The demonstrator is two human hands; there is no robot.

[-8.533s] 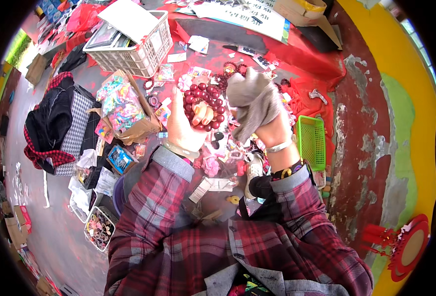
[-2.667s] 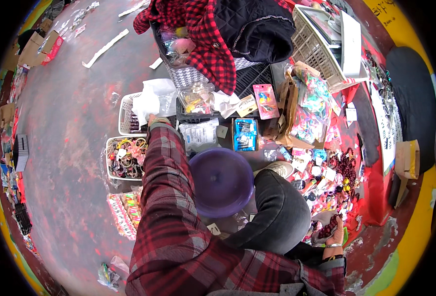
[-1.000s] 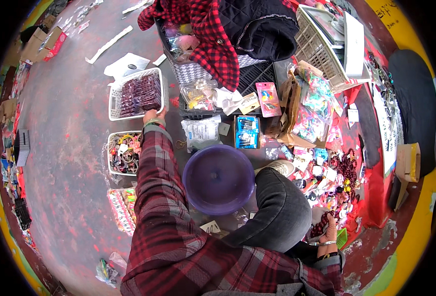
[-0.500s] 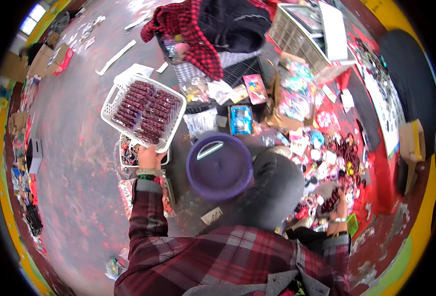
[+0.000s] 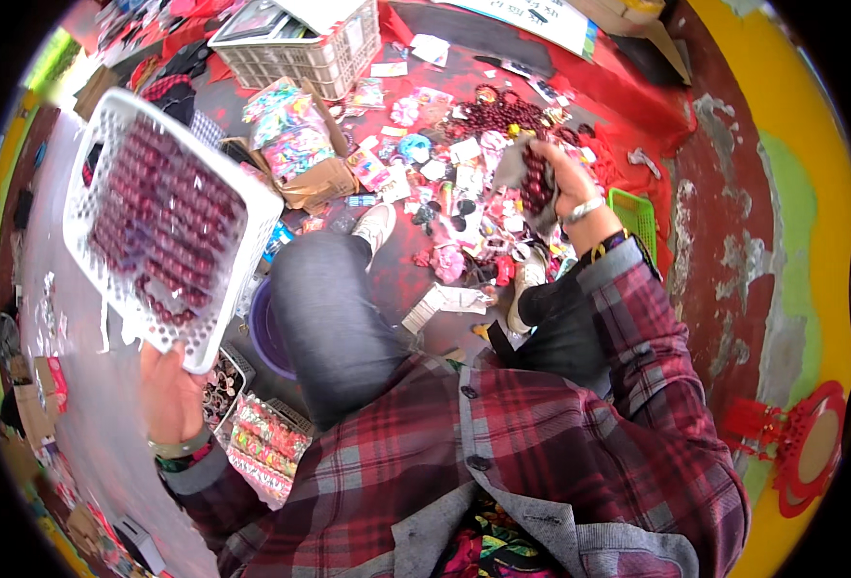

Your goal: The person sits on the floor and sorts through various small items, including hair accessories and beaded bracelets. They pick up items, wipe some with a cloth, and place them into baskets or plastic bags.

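The left hand [image 5: 175, 395], its fingers partly hidden, grips the near end of a white perforated plastic basket [image 5: 235, 299], tilted above the floor at left; dark-red beads [image 5: 160, 222], seemingly in clear bags, lie in rows inside. The right hand's [image 5: 572, 178] fingers curl round a dark-red bead strand [image 5: 538, 183] and grey-brown cloth [image 5: 512, 169], well apart from the basket. The basket looks lifted and well filled; the held strand remains outside it, and farther off a heap of loose dark-red beads [image 5: 497, 114] appears unbagged.
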